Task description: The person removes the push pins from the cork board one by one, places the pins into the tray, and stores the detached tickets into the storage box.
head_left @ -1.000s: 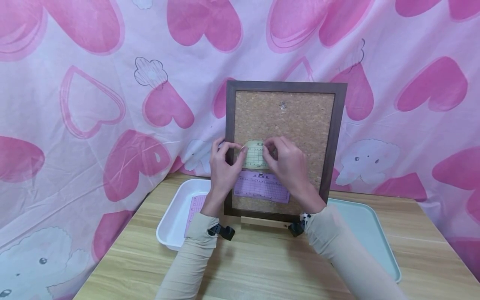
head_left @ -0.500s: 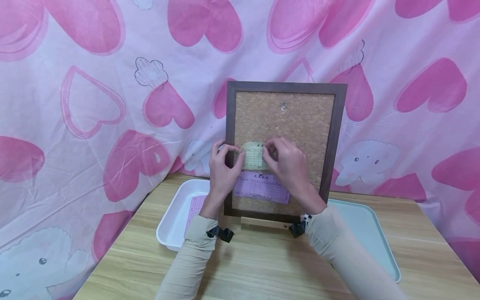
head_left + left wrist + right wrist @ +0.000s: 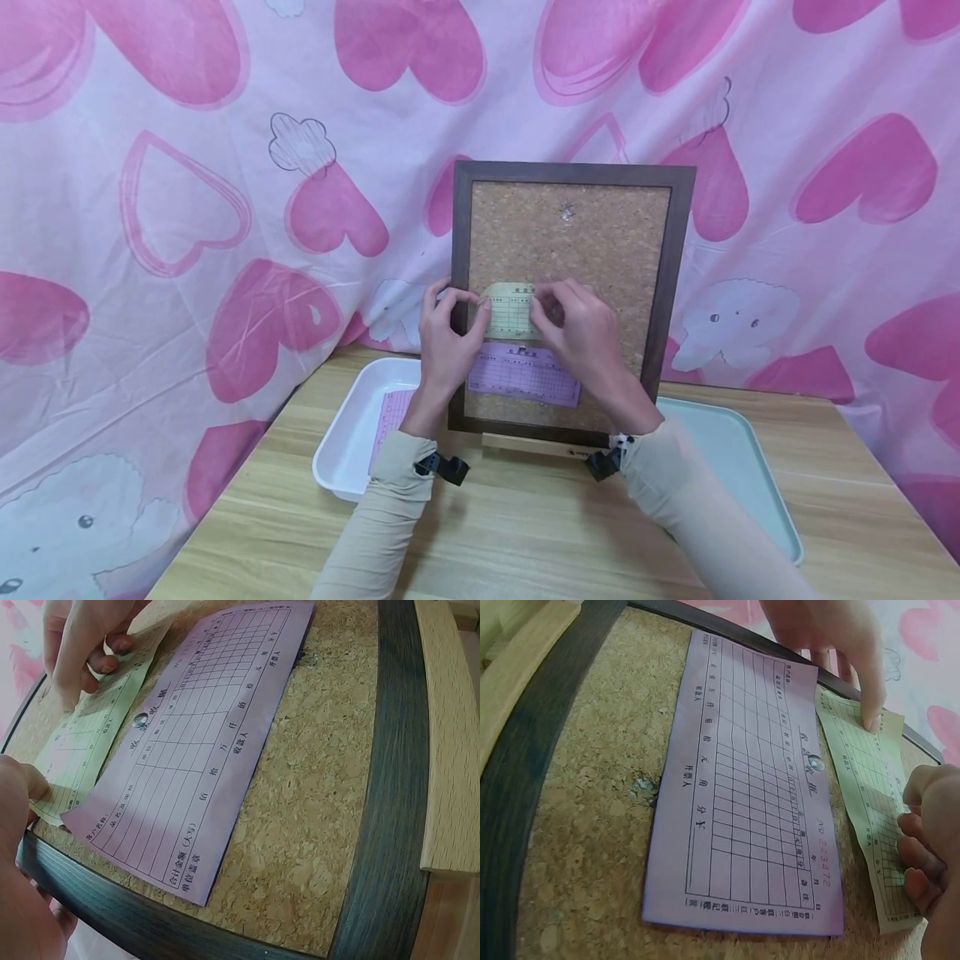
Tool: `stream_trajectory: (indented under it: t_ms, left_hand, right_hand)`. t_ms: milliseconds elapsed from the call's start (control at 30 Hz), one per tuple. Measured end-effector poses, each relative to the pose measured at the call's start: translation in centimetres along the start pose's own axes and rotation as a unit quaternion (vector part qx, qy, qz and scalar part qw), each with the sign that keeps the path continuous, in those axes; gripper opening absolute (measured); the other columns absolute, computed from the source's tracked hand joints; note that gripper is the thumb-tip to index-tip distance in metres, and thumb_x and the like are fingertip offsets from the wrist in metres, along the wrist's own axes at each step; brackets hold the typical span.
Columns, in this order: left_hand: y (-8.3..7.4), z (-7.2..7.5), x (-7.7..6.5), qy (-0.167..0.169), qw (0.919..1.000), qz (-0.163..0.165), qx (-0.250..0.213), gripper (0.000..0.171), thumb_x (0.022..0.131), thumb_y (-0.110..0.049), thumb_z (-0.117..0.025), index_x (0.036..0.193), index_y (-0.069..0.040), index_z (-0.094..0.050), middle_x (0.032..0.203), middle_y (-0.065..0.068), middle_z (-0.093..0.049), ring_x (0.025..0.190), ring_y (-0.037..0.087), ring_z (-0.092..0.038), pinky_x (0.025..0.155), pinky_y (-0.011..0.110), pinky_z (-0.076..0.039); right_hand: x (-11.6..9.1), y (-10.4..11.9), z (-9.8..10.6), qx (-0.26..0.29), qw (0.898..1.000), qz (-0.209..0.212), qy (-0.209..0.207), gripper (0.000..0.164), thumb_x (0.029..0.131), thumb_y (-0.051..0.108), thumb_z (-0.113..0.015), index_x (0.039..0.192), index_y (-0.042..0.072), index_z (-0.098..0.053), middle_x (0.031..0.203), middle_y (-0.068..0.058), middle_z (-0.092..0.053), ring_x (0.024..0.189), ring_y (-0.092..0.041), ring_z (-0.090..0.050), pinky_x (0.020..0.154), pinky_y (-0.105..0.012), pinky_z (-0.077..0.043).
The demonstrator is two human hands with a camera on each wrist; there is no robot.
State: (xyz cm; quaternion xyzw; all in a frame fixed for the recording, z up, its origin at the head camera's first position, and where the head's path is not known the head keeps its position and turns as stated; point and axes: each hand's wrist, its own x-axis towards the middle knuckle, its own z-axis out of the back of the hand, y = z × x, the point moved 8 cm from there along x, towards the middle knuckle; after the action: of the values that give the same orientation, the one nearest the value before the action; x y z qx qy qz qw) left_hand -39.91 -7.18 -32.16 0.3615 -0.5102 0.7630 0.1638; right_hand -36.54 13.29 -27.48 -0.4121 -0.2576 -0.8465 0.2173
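A brown-framed cork board stands upright. On its lower left lies a yellow-green receipt slip, just above a purple receipt slip that a silver thumbtack fastens. My left hand holds the yellow-green slip's left end against the board, one digit on the paper and other fingers behind the frame edge. Farther right on that slip, my right hand touches the paper with its fingers curled and tips together. Whether anything sits between those fingertips is hidden.
Left of the board is a white tray holding a pink slip. A pale green tray lies at the right. Beneath the board runs a wooden ledge. A silvery patch shows high on the cork.
My right hand has shifted slightly right along the yellow-green slip, uncovering more of its print. My left hand stays at the slip's left end, nearly still.
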Motion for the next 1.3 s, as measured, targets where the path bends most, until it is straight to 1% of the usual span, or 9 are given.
stream_trajectory:
  t_ms: [267, 400, 533, 667, 833, 900, 1067, 1167, 1300]
  left_hand:
    - [-0.3, 0.0, 0.0, -0.010, 0.9999, -0.002, -0.003, 0.021, 0.100, -0.028, -0.076, 0.103, -0.008, -0.074, 0.141, 0.015, -0.059, 0.146, 0.026, -0.049, 0.124, 0.047, -0.039]
    - [-0.3, 0.1, -0.1, -0.019, 0.9998, -0.004, -0.005, 0.021, 0.100, -0.028, -0.076, 0.103, -0.008, -0.074, 0.142, 0.015, -0.059, 0.145, 0.026, -0.050, 0.124, 0.048, -0.039]
    - [-0.1, 0.2, -0.2, -0.027, 0.9996, -0.001, -0.004, 0.021, 0.100, -0.029, -0.076, 0.102, -0.009, -0.074, 0.145, 0.014, -0.059, 0.147, 0.025, -0.050, 0.125, 0.049, -0.038]
    - [0.0, 0.2, -0.3, -0.033, 0.9994, 0.002, -0.005, 0.020, 0.100, -0.029, -0.076, 0.101, -0.010, -0.073, 0.148, 0.012, -0.060, 0.148, 0.023, -0.050, 0.126, 0.047, -0.038]
    - [-0.1, 0.5, -0.5, -0.040, 0.9991, 0.001, -0.016, 0.020, 0.099, -0.028, -0.076, 0.102, -0.009, -0.073, 0.153, 0.012, -0.059, 0.148, 0.028, -0.052, 0.125, 0.051, -0.040]
    - [0.0, 0.8, -0.6, -0.045, 0.9988, -0.001, -0.019, 0.019, 0.099, -0.027, -0.076, 0.102, -0.009, -0.073, 0.153, 0.011, -0.060, 0.146, 0.029, -0.055, 0.122, 0.052, -0.043]
    - [0.4, 1.5, -0.8, -0.060, 0.9978, -0.004, -0.027, 0.016, 0.100, -0.025, -0.076, 0.099, -0.009, -0.073, 0.148, 0.007, -0.065, 0.137, 0.025, -0.061, 0.111, 0.046, -0.054]
    - [0.7, 2.0, -1.1, -0.063, 0.9973, -0.005, -0.037, 0.016, 0.100, -0.023, -0.076, 0.099, -0.008, -0.072, 0.142, 0.008, -0.068, 0.134, 0.023, -0.064, 0.108, 0.041, -0.058]
    - [1.2, 2.9, -1.4, -0.074, 0.9959, 0.000, -0.052, 0.015, 0.100, -0.019, -0.078, 0.100, -0.005, -0.073, 0.128, 0.011, -0.073, 0.123, 0.024, -0.068, 0.103, 0.042, -0.061]
  right_hand:
    - [-1.4, -1.1, 1.2, 0.015, 1.000, -0.014, -0.003, 0.010, 0.102, 0.018, -0.071, 0.101, 0.009, -0.073, 0.088, -0.003, -0.071, 0.075, -0.016, -0.064, 0.066, -0.031, -0.055]
    - [-2.1, -1.8, 2.0, 0.023, 0.999, -0.024, -0.005, 0.008, 0.103, 0.019, -0.070, 0.102, 0.011, -0.072, 0.087, 0.000, -0.068, 0.074, -0.013, -0.061, 0.065, -0.026, -0.051]
    - [-2.7, -2.4, 3.0, 0.048, 0.998, -0.033, -0.016, 0.008, 0.103, 0.016, -0.070, 0.104, 0.009, -0.073, 0.086, -0.002, -0.068, 0.073, -0.013, -0.059, 0.063, -0.020, -0.046]
    - [-3.2, -2.7, 4.1, 0.067, 0.997, -0.033, -0.035, 0.009, 0.102, 0.013, -0.071, 0.105, 0.004, -0.074, 0.087, -0.005, -0.070, 0.074, -0.014, -0.061, 0.065, -0.015, -0.047]
    - [-4.0, -3.3, 5.3, 0.080, 0.995, -0.039, -0.050, 0.009, 0.102, 0.010, -0.071, 0.104, 0.002, -0.073, 0.088, -0.007, -0.070, 0.076, -0.013, -0.061, 0.066, -0.012, -0.046]
    - [-4.4, -3.8, 5.5, 0.084, 0.994, -0.048, -0.050, 0.009, 0.103, 0.010, -0.070, 0.103, 0.002, -0.073, 0.089, -0.007, -0.070, 0.076, -0.013, -0.061, 0.065, -0.012, -0.047]
    - [-5.8, -5.2, 5.8, 0.078, 0.994, -0.070, -0.036, 0.009, 0.104, 0.010, -0.068, 0.104, 0.002, -0.072, 0.088, -0.007, -0.069, 0.075, -0.013, -0.059, 0.065, -0.014, -0.047]
    - [-6.8, -6.1, 6.2, 0.068, 0.994, -0.079, -0.034, 0.007, 0.104, 0.008, -0.068, 0.105, 0.002, -0.071, 0.086, -0.006, -0.067, 0.074, -0.014, -0.055, 0.064, -0.015, -0.045]
    - [-7.9, -7.4, 6.9, 0.062, 0.994, -0.084, -0.036, 0.005, 0.103, 0.006, -0.068, 0.105, 0.002, -0.069, 0.084, -0.005, -0.064, 0.073, -0.012, -0.053, 0.063, -0.014, -0.042]
